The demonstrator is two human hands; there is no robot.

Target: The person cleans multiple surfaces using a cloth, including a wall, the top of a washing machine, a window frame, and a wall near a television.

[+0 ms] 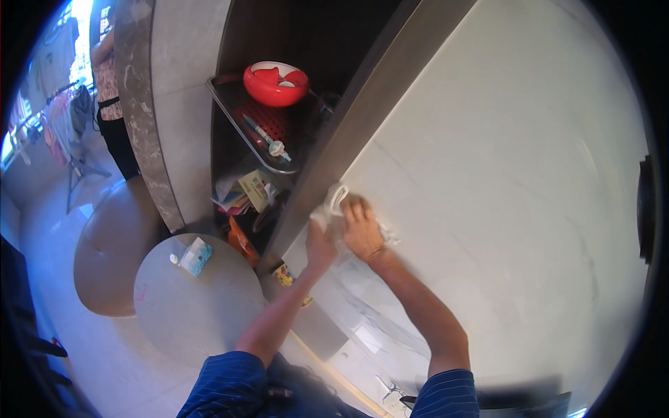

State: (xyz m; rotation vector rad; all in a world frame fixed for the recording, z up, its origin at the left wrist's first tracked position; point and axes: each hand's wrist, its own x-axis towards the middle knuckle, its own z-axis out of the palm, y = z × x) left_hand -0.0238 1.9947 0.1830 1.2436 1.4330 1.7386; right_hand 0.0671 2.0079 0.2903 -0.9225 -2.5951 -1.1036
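A crumpled white cloth (336, 197) lies bunched against the pale marble-veined panel (488, 181), beside its dark frame edge. My left hand (320, 245) is closed on the cloth's lower left part, its fingertips hidden in the folds. Just to its right, my right hand (362, 228) presses another part of the same cloth to the panel. Its fingers are bent over the fabric, and a bit of cloth shows past the wrist side.
Left of the frame, dark shelves hold a red bowl (276, 89), a syringe-like object (268, 139) and several booklets (240, 195). A round table (167, 306) carries a tissue pack (196, 256). A brown rounded seat (111, 244) and another person (111, 97) are farther left.
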